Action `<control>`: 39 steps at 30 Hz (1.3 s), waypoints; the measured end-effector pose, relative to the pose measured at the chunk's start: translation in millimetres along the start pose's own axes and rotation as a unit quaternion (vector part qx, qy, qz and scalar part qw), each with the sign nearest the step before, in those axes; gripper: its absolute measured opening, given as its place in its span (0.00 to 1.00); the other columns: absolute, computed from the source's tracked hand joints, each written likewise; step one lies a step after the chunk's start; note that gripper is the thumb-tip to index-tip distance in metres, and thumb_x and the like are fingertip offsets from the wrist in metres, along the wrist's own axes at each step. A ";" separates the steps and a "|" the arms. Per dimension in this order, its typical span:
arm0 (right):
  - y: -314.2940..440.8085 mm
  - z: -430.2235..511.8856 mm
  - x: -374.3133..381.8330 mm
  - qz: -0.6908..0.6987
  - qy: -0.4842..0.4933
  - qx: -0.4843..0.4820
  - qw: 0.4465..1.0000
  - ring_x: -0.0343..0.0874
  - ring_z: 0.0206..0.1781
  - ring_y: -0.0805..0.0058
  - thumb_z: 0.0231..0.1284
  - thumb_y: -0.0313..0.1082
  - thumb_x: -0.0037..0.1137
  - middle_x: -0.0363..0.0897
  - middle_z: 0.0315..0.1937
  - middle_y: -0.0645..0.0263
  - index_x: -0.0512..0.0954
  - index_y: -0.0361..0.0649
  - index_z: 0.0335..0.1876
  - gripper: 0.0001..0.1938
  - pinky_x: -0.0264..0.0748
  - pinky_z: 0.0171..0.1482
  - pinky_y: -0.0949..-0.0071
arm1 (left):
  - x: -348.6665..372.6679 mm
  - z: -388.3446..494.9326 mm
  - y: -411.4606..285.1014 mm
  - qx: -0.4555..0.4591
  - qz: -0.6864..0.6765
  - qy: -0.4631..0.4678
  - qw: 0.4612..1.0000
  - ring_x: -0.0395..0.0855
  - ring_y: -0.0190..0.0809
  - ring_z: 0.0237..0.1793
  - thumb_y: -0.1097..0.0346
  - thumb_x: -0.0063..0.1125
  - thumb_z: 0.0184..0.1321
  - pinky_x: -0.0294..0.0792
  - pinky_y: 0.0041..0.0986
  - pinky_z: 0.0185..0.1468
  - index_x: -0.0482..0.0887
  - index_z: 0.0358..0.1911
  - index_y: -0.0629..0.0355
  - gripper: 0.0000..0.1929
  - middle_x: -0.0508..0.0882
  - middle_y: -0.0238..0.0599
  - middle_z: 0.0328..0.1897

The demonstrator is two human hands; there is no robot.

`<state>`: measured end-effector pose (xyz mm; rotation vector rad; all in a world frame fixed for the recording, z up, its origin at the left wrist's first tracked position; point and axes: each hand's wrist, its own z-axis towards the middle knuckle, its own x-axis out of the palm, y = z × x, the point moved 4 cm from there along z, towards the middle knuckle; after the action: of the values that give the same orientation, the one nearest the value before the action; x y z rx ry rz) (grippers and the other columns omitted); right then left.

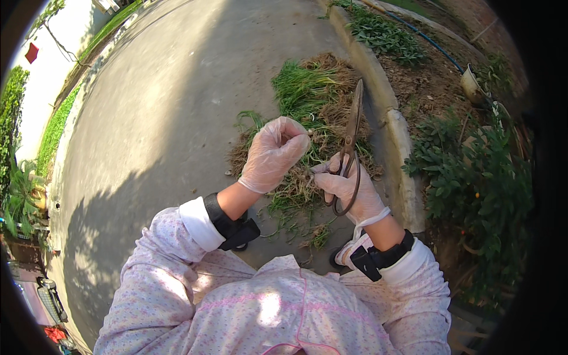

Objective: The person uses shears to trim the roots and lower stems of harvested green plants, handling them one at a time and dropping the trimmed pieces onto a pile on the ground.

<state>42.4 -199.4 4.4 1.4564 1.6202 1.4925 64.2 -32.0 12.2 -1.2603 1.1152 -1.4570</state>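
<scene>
My left hand (280,153), in a thin clear plastic glove, has its thumb and forefinger pinched together at a small pale bulb. Gloved likewise, my right hand (350,184) holds rusty metal scissors (350,137) by their loop handles, the closed blades pointing away from me. Its thumb and fingertips also pinch something small with roots, too unclear to name. Under and beyond both hands lies a heap of green-leaved plants (301,86) with brown, matted roots (339,111) on the pavement. Loose leaves and root scraps lie nearer my feet.
A concrete curb (401,155) runs along the right of the heap, with a soil bed and leafy shrubs (475,173) behind it. A blue hose (426,37) and a pale pot (474,86) are in the bed. Grey pavement (146,111) extends to the left.
</scene>
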 end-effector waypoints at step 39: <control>6.8 -6.4 -12.5 -0.071 -0.052 -0.111 0.990 0.72 0.30 0.81 0.55 0.20 0.57 0.75 0.36 0.67 0.66 0.46 0.34 0.12 0.70 0.29 0.80 | 22.3 -16.9 -0.2 0.090 0.380 0.119 0.913 0.73 0.33 0.20 0.61 0.61 0.56 0.67 0.27 0.28 0.81 0.34 0.58 0.10 0.74 0.38 0.18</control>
<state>43.1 -214.3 8.7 1.2485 1.4143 1.4422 45.3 -52.4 15.5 -0.4212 1.3884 -1.0780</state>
